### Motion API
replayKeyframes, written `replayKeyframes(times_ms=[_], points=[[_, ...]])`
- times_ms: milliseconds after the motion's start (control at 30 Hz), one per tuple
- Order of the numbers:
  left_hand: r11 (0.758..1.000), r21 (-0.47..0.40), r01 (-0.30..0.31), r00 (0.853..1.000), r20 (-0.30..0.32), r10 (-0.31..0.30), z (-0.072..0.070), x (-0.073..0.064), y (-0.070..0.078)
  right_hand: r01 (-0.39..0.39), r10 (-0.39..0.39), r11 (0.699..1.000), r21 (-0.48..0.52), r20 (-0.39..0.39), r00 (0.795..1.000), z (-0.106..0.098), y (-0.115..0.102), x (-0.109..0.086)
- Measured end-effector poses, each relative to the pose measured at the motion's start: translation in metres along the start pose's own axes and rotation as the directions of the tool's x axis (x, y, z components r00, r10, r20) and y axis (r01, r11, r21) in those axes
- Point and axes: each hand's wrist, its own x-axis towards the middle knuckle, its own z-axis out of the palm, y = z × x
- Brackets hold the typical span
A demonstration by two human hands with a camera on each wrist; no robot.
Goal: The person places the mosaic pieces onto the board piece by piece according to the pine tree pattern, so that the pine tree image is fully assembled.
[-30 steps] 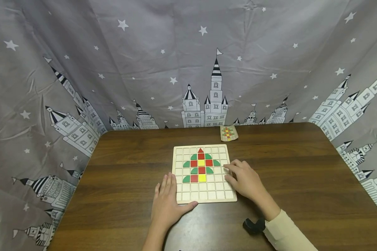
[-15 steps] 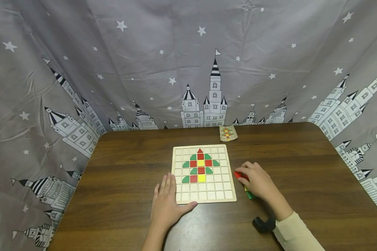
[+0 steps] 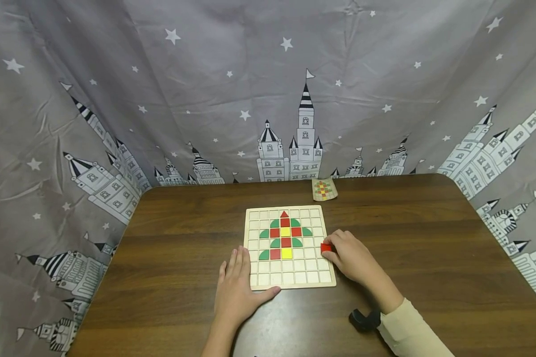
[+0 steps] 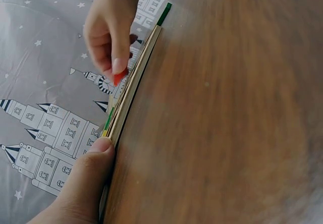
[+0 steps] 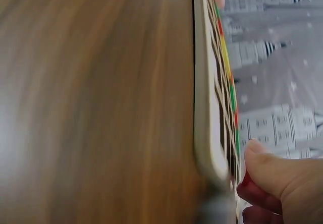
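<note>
A square wooden grid board (image 3: 268, 278) lies on the table, with red, yellow and green tiles (image 3: 286, 232) set in it as a tree-like figure. My left hand (image 3: 236, 287) rests along the board's left edge, fingers straight, its thumb at the front edge. Between thumb and fingers my right hand (image 3: 351, 255) pinches a red tile (image 3: 325, 247), over the board's right edge. The left wrist view has the same red tile (image 4: 119, 77) just above the board's surface. A loose green tile (image 4: 164, 14) lies past the board's far end there; in the head view the right hand covers that spot.
A small card (image 3: 325, 190) printed with a similar figure lies near the table's back edge, behind the board. A grey curtain (image 3: 196, 74) with castles and stars hangs behind the wooden table (image 3: 183, 223). A black device (image 3: 363, 321) sits at my right wrist.
My right hand moved right off the board to loose tiles beside it, took the red tile, and came back left over the board's right edge. The left hand stayed in place.
</note>
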Motion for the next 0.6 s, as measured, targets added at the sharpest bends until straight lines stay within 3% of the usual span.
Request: replayKeyframes(times_ms=[300, 600], points=[[1.0, -0.001, 0.004, 1.0, 0.013, -0.004, 0.0, 0.0, 0.001, 0.123, -0.12, 0.99, -0.063, 0.044, 0.992, 0.013, -0.039, 0.013], [1.0, 0.009, 0.001, 1.0, 0.004, -0.001, 0.0, 0.0, 0.0, 0.186, -0.188, 0.972, -0.144, -0.002, 0.982, 0.02, -0.05, 0.018]])
